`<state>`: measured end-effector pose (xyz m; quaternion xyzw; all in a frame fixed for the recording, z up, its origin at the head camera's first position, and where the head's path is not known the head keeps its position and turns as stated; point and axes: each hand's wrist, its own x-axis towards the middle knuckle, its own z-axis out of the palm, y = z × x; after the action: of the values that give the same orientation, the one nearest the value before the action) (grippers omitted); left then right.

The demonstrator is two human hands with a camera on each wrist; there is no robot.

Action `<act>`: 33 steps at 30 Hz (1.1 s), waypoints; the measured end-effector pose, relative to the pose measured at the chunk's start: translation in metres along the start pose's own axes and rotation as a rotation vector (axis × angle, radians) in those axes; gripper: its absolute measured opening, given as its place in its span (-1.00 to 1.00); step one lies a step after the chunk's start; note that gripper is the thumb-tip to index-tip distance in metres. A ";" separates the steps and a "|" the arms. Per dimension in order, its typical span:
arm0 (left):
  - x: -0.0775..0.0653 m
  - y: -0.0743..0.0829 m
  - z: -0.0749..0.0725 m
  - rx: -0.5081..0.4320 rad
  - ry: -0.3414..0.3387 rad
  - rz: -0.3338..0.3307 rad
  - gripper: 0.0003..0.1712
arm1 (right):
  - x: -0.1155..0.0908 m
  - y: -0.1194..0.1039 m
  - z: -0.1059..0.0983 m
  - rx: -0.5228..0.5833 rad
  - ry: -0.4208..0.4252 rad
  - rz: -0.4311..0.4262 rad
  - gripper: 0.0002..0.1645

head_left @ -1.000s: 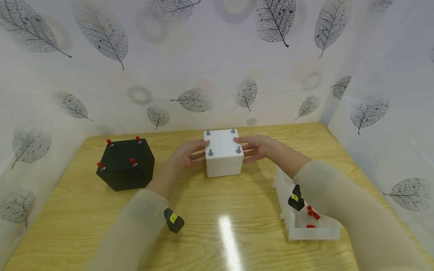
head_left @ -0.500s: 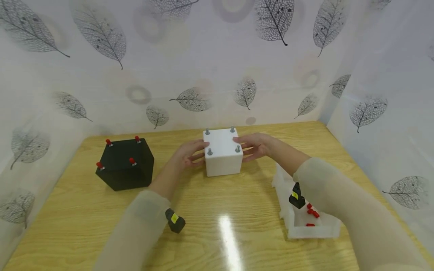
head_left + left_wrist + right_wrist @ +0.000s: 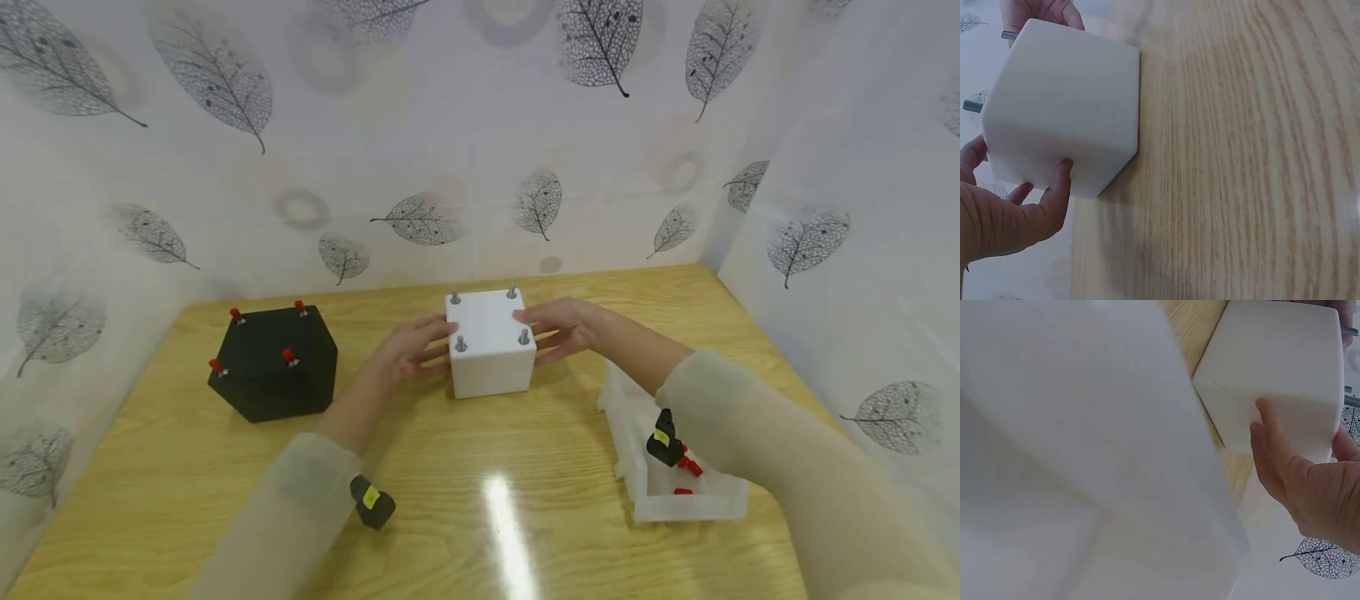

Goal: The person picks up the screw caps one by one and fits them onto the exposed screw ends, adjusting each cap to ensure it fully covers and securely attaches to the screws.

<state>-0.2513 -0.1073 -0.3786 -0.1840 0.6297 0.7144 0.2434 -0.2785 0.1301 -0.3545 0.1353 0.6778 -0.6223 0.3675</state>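
Note:
A white block [image 3: 491, 371] with a threaded metal stud [image 3: 461, 342] at each top corner is near the back middle of the wooden table. My left hand [image 3: 415, 348] holds its left side, thumb at the top edge and fingers against the side wall. On the opposite side my right hand [image 3: 566, 327] grips it the same way. In the left wrist view the block's lower edge lies close over the tabletop [image 3: 1229, 156]. Fingertips [image 3: 1264, 406] press on the smooth side face in the right wrist view.
At the left stands a black block [image 3: 277, 383] with red caps [image 3: 288, 356] on its corner studs. A white tray [image 3: 682, 508] holding loose red caps [image 3: 694, 468] sits at the right, partly under my right forearm. A leaf-patterned cloth [image 3: 480, 167] hangs behind the table.
In the last half second the white block has shifted slightly toward me, with both hands staying on its sides. The head view has tilted a little.

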 end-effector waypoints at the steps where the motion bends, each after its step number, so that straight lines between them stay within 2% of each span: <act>1: -0.001 -0.001 0.000 -0.001 0.000 0.003 -0.25 | -0.001 0.000 0.001 0.002 0.000 0.002 -0.41; 11: -0.006 -0.009 0.001 0.002 0.002 0.021 -0.27 | -0.006 0.006 0.002 0.023 -0.006 0.021 -0.57; 22: -0.017 -0.017 0.003 -0.033 0.011 0.018 -0.29 | -0.017 0.016 0.004 -0.011 -0.001 -0.025 -0.36; 29: -0.023 -0.023 0.001 -0.029 -0.024 0.055 -0.26 | -0.021 0.022 0.005 -0.031 -0.006 -0.049 -0.27; 33: -0.028 -0.026 0.001 -0.007 -0.022 0.064 -0.26 | -0.025 0.026 0.005 -0.039 -0.018 -0.054 -0.26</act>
<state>-0.2130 -0.1070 -0.3833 -0.1569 0.6299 0.7261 0.2267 -0.2430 0.1373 -0.3571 0.1043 0.6898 -0.6200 0.3591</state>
